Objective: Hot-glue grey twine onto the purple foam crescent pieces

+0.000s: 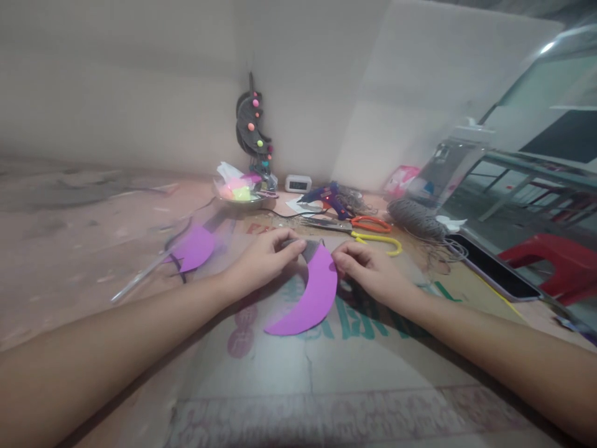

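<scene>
A purple crescent-shaped cutout (319, 289) is held slightly above the cardboard, its pointed tip towards the lower left. Dark grey yarn (311, 250) covers its upper end. My left hand (268, 258) pinches that grey end between thumb and fingers. At the crescent's right edge, my right hand (366, 264) has thumb and forefinger pressed together; whatever lies between them is too small to make out. A second purple cutout (196, 247) lies to the left, beside a clear glue stick (140, 281).
Beyond my hands are scissors (370, 224), a blue glue gun (329, 198), a small white clock (298, 183) and a bowl (240, 202) of colourful pieces. Grey yarn roll (415, 218) and phone (494, 267) lie right. A decorated dark crescent (249, 124) stands against the wall.
</scene>
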### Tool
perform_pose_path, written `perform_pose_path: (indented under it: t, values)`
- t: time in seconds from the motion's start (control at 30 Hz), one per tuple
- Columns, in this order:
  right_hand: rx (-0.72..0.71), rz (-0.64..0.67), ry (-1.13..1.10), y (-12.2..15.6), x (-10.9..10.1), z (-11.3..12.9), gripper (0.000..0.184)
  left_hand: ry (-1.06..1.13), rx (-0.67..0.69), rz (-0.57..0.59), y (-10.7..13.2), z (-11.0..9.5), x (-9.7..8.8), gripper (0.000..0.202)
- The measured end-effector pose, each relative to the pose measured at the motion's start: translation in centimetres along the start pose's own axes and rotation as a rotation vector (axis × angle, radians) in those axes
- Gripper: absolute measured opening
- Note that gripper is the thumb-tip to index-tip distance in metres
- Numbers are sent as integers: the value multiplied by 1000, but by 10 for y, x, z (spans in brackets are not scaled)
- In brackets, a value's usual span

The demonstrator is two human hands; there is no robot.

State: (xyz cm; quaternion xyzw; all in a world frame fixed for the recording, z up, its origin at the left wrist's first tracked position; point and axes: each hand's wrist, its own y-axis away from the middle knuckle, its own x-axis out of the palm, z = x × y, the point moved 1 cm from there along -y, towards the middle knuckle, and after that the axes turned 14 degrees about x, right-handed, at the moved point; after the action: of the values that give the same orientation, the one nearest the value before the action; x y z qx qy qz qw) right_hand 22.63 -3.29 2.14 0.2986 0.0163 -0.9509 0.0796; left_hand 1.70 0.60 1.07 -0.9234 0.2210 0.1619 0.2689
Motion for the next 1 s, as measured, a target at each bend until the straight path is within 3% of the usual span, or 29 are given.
perform_pose_path:
  t: [0.23,0.4,0.53,0.6,0.73,1.0]
  values:
    - [115,146,-39,0,7,-3,33,38,10,8,-1,-1,0,33]
    - [92,106,-105,-3,5,-4,35,41,32,-32,-3,-1,-2,37]
    - [98,109,-148,-5,5,-7,37,-19,29,-40,-2,0,-2,28]
    - [76,97,-159,-6,5,-8,38,-50,57,-50,-2,0,-2,25]
    - [66,44,-148,-8,3,-8,37,-142,144,-54,-1,3,-3,37]
    - [97,63,-174,-8,4,-9,36,-245,236,-95,-1,3,-4,31]
